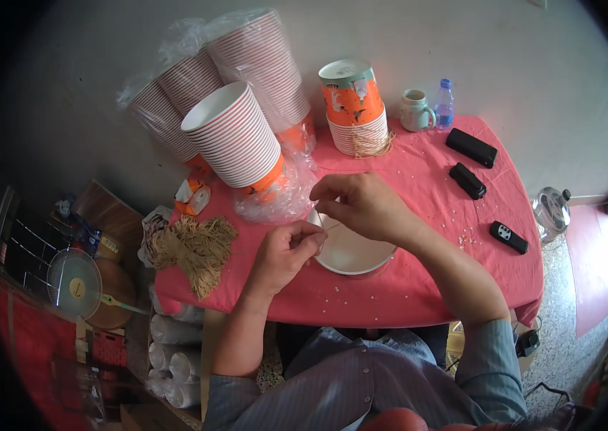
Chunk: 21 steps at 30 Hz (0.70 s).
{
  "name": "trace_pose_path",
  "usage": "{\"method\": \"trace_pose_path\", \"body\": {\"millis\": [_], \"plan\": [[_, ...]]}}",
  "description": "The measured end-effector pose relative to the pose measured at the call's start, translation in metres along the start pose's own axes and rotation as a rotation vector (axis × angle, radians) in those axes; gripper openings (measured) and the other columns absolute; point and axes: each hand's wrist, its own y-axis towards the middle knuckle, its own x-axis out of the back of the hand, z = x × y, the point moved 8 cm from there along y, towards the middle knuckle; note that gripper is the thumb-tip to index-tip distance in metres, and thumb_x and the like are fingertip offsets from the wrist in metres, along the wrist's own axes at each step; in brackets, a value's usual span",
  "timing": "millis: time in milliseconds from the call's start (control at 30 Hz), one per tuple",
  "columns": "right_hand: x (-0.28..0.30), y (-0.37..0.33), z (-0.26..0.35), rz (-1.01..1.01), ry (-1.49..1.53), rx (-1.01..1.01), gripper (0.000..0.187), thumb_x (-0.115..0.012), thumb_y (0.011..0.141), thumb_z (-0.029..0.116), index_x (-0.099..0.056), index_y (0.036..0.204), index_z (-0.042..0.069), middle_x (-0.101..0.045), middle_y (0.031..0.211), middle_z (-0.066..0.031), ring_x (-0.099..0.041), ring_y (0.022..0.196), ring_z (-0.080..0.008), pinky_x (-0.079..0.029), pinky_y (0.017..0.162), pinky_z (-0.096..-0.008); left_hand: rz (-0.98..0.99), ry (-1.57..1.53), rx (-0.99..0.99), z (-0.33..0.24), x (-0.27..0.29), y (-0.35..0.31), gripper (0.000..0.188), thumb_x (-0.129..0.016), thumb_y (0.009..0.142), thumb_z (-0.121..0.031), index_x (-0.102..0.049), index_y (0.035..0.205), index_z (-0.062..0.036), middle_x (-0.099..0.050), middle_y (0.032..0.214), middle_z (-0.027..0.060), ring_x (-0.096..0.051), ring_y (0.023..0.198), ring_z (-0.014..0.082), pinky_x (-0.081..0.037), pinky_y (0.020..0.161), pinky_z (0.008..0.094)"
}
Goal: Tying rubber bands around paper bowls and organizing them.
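Note:
A paper bucket [350,253] with a pale inside stands in front of me near the table's front edge, its mouth toward me. My left hand [284,257] is closed in a pinch at its left rim, thumb against forefinger. Over the far left part of the rim, my right hand [367,207] is also pinched, fingers bent down, hiding part of the bucket. What looks like a thin cord runs between the fingertips, hard to make out. Left of my left hand lies a bundle of tan cords [200,251].
Stacked paper buckets [235,140], some in clear plastic, stand at the back left. Another bucket stack [353,108] has loose cords beside it. A mug [416,111], a bottle [444,106] and black devices [470,147] line the right. Pale bits dot the pink tablecloth [426,302].

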Motion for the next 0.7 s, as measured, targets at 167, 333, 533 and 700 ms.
{"method": "trace_pose_path", "body": {"millis": [167, 333, 533, 700], "plan": [[0.002, -0.001, -0.002, -0.048, -0.003, 0.010, 0.021, -0.075, 0.100, 0.013, -0.076, 0.118, 0.004, -0.082, 0.102, -0.0131, -0.080, 0.093, -0.0241, -0.062, 0.084, -0.0388, -0.037, 0.049, -0.040, 0.005, -0.001, 0.002, 0.014, -0.071, 0.107, -0.014, -0.076, 0.106, -0.0018, -0.066, 0.079, -0.0046, -0.057, 0.071, 0.0026, -0.044, 0.062, 0.0223], [0.034, -0.007, 0.020, -0.305, -0.310, 0.200, 0.014, -0.075, 0.095, 0.017, -0.079, 0.104, 0.007, -0.078, 0.091, -0.0125, -0.075, 0.085, -0.0366, -0.059, 0.079, -0.0488, -0.092, -0.134, 0.057, 0.020, 0.010, 0.004, 0.013, -0.072, 0.105, -0.016, -0.076, 0.103, -0.0044, -0.066, 0.077, -0.0040, -0.056, 0.064, 0.0029, -0.042, 0.057, 0.0209], [0.010, -0.015, 0.001, 0.241, -0.472, -0.016, 0.018, -0.081, 0.090, 0.025, -0.081, 0.097, 0.008, -0.079, 0.093, -0.0107, -0.077, 0.086, -0.0307, -0.060, 0.077, -0.0446, -0.097, -0.176, 0.051, 0.021, 0.013, 0.006, 0.013, -0.073, 0.104, -0.018, -0.076, 0.101, -0.0058, -0.066, 0.076, -0.0037, -0.054, 0.062, 0.0029, -0.039, 0.054, 0.0205], [-0.003, -0.013, -0.003, 0.211, -0.472, 0.038, 0.018, -0.080, 0.091, 0.024, -0.081, 0.100, 0.009, -0.080, 0.097, -0.0105, -0.078, 0.088, -0.0305, -0.060, 0.079, -0.0452, -0.058, -0.168, 0.071, 0.020, 0.010, 0.005, 0.014, -0.073, 0.104, -0.020, -0.077, 0.101, -0.0068, -0.066, 0.077, -0.0038, -0.055, 0.064, 0.0033, -0.039, 0.055, 0.0208]]}}
